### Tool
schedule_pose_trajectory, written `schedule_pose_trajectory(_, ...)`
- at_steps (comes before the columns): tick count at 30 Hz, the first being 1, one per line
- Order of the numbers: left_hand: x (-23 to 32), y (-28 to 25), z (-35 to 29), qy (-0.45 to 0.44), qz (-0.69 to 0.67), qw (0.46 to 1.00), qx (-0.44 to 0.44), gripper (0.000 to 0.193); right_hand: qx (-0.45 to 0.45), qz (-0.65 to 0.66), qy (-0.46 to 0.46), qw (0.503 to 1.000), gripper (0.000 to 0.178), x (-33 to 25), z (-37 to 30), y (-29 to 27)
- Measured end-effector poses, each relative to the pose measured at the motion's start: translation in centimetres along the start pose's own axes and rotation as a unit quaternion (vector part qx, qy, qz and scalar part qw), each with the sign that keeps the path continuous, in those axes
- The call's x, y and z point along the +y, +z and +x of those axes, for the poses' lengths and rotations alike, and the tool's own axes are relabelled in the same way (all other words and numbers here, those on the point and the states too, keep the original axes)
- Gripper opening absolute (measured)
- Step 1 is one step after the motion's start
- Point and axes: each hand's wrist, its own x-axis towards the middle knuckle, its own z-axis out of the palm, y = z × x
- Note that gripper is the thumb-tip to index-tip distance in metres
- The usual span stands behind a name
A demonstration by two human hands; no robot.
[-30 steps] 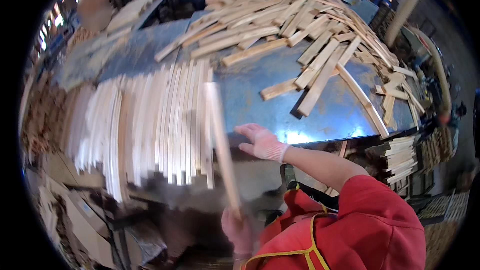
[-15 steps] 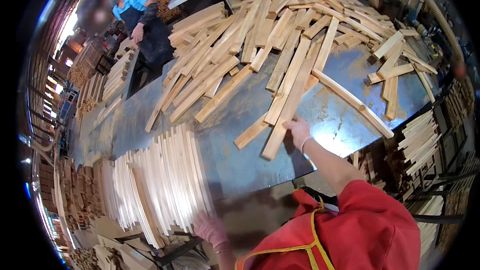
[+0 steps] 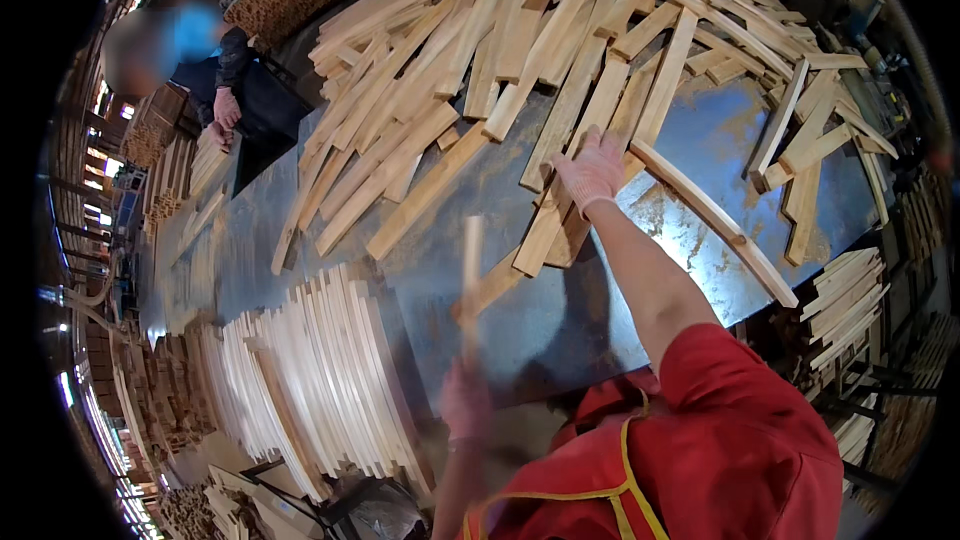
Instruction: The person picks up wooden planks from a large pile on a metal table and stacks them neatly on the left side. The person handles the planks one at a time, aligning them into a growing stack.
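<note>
Right hand: my gloved right hand (image 3: pixel 592 170) lies flat, fingers spread, on the near edge of the loose pile (image 3: pixel 560 50). I judge it is pressing on one slat (image 3: pixel 556 208) that juts toward me, since that one is easiest to slide free. It does not close around anything.
Left hand: my left hand (image 3: pixel 465 402) is closed around the lower end of a stick (image 3: pixel 470 280), held nearly upright at the table's near edge. It is blurred, so I can't make out the fingers.
Table: the metal table (image 3: pixel 540 310) carries both heaps, bare steel between them.
Sorted stack: the edge-on row (image 3: pixel 320 380) sits to my left, just beside the left hand, packed tight, probably to keep sorted pieces apart from the raw ones.
Counts: two hands of mine; one stick held; one slat under the palm; loose slats run to dozens, too overlapped to count; stacked ones likewise.
Other person: one, at the far left end (image 3: pixel 195 40), hands near another stack.
</note>
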Motion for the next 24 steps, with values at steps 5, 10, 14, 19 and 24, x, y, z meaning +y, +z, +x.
schedule_pose_trajectory(5,-9.6,-3.5,-1.4,-0.030,0.266,0.953,0.144,0.057,0.079,-0.035,-0.039,0.996,0.078,-0.7,-3.5,3.8)
schedule_pose_trajectory(10,-7.5,-5.5,0.5,-0.016,0.106,0.986,0.125,0.057,-0.112,0.243,-0.015,0.963,0.087,-2.0,-18.4,3.8)
schedule_pose_trajectory(14,-1.8,-1.5,3.3,-0.067,-0.382,0.918,-0.088,0.055,-0.240,0.338,-0.004,0.910,0.072,-1.8,-26.1,6.7)
schedule_pose_trajectory(19,-2.7,-2.0,1.4,-0.132,-0.333,0.933,-0.035,0.053,0.046,0.090,-0.010,0.995,0.044,-1.1,-16.4,0.3)
schedule_pose_trajectory(24,-8.0,-5.9,-1.8,-0.016,0.168,0.984,0.062,0.079,-0.047,0.280,0.222,0.933,0.054,6.6,-13.0,2.6)
